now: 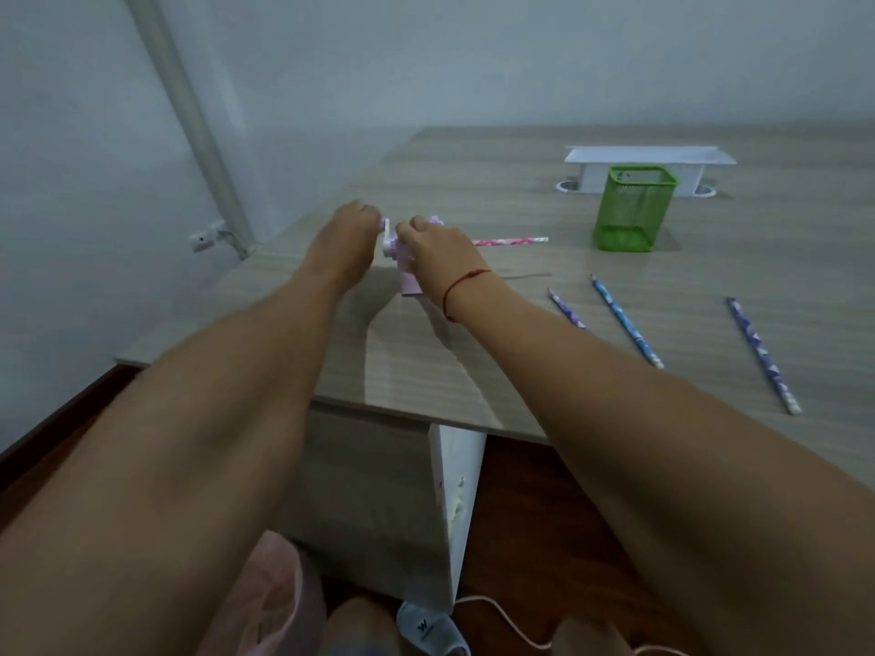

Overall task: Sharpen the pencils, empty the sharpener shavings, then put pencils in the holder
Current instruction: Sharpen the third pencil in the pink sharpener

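Wood-grain desk (473, 366), left hand (350, 229) pinched on crank (386, 231), right hand (438, 250) clamped round pink sharpener (408, 282); "W" on slipper (426, 627).

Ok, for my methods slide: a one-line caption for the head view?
Left hand grips the crank of a pink desktop sharpener steadied by the right hand, a pink patterned pencil inserted.

We note grey wood-grain table (473, 172); white rectangular cable box (648, 156) near its far edge; white wall pipe (188, 111). Below we see pink plastic bag (265, 603) and white slipper (428, 627) on dark wooden floor (521, 513).
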Available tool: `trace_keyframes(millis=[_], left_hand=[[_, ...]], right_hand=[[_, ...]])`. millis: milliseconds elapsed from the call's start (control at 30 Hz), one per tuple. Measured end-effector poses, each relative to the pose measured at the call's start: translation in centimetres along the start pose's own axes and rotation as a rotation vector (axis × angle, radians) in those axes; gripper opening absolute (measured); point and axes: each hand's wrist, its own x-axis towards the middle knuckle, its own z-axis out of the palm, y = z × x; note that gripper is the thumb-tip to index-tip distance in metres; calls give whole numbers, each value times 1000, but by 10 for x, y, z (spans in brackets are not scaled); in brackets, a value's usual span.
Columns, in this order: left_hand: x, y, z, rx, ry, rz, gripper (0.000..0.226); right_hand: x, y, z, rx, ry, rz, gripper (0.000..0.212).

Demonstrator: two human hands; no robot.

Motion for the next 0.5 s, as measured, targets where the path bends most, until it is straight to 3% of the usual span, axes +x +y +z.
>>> trace_keyframes(millis=[100, 200, 300, 400, 500], left_hand=[[-5, -5, -9, 0, 145, 80, 25], [-20, 9, -16, -72, 277, 29, 31], [-43, 17, -25, -36, 354, 88, 20], [-71, 20, -13, -78, 264, 150, 11], [-85, 30, -2, -246, 111, 51, 19]], right_hand=[[1, -4, -4, 5, 3, 21, 34], [0, -6, -6, 19, -13, 26, 32], [-2, -7, -6, 18, -26, 26, 33], [-4, -7, -6, 24, -25, 25, 35], [-5, -5, -5, 8, -26, 13, 36]])
